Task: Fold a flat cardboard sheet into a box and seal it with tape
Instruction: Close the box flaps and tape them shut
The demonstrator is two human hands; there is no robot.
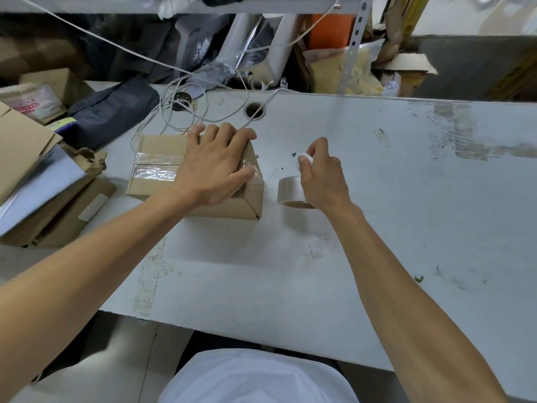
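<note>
No text, brand or number could be read anywhere in the view. At the left edge of the frame, a white label (32,104) on a brown cardboard parcel (49,93) bore red printing too blurred to make out, and a yellow-green and purple sticker (62,123) below it was equally illegible.

Brown box (158,157), grey-white table (377,228)
</note>
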